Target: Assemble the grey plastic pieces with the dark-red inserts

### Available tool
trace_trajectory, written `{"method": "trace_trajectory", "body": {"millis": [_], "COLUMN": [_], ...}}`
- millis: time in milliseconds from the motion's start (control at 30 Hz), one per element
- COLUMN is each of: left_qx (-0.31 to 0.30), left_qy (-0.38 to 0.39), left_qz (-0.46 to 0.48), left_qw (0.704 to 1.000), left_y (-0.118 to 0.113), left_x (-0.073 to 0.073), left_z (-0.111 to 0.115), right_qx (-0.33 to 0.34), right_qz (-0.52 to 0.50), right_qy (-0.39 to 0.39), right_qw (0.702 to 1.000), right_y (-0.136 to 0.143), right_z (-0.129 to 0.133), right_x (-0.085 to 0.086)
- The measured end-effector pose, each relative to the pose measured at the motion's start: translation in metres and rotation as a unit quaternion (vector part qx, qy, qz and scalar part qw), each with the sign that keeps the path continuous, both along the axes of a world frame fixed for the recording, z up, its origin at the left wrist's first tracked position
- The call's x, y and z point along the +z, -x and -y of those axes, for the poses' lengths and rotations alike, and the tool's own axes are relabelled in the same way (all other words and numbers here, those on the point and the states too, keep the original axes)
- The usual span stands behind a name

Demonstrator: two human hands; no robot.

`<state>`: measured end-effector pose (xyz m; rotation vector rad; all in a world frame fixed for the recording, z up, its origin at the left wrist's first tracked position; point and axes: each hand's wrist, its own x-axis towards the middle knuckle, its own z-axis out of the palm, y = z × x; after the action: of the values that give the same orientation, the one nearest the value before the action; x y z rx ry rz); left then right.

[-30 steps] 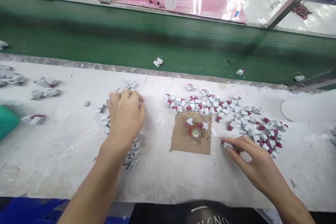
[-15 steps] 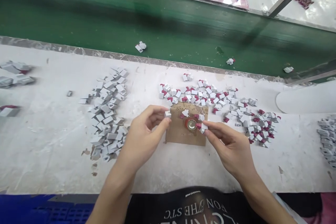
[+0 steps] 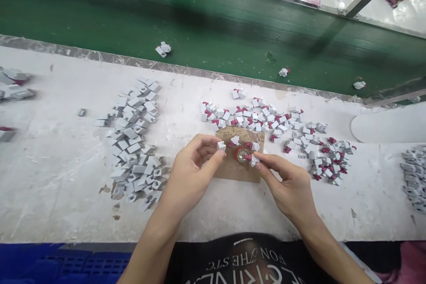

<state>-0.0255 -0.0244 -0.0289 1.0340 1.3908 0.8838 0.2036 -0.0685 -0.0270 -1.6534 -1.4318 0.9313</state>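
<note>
Between thumb and fingers, my left hand pinches a small white block above the left part of a brown cardboard piece. My right hand grips a white and dark-red piece, its red end over a round red cap with a metallic rim. Another white and red piece lies on the cardboard behind the cap, and one more sits just beyond my right fingertips. The two held parts are apart.
Plain white blocks are heaped on the left. White and red pieces spread behind the cardboard and to the right. A green belt with several loose pieces runs along the back. Grey parts lie far right.
My left hand has moved right with the white block, closer to the cap. My right hand has shifted slightly left with its piece. Pieces on the green belt appear farther left.
</note>
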Motion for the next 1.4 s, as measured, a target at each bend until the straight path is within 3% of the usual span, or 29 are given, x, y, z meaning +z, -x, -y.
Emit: {"method": "trace_trajectory", "body": {"millis": [100,233,467,967,1233,1400], "left_qx": [-0.002,-0.026,-0.062,-0.065,-0.114,-0.14], "left_qy": [-0.004,-0.012,-0.02,-0.014,-0.045,-0.062], "left_qz": [0.02,0.067,0.156,0.166,0.107,0.077], "left_qw": [1.0,0.997,0.986,0.984,0.987,0.985], "left_y": [-0.004,-0.014,-0.034,-0.036,-0.03,-0.024], "left_x": [0.005,0.013,0.015,0.011,0.013,0.023], "left_z": [-0.002,-0.002,-0.001,-0.001,0.0,-0.018], "right_qx": [-0.021,-0.056,-0.06,-0.062,0.02,0.065], "right_qz": [-0.028,-0.136,-0.238,-0.223,-0.138,-0.116], "right_qy": [0.004,0.021,0.058,0.053,0.037,0.04], "right_qw": [0.999,0.989,0.968,0.971,0.989,0.99], "right_y": [-0.002,-0.006,-0.006,0.0,-0.006,-0.013], "right_z": [-0.001,-0.006,-0.015,-0.017,-0.025,-0.046], "right_x": [0.007,0.014,0.009,0.011,0.024,0.028]}}
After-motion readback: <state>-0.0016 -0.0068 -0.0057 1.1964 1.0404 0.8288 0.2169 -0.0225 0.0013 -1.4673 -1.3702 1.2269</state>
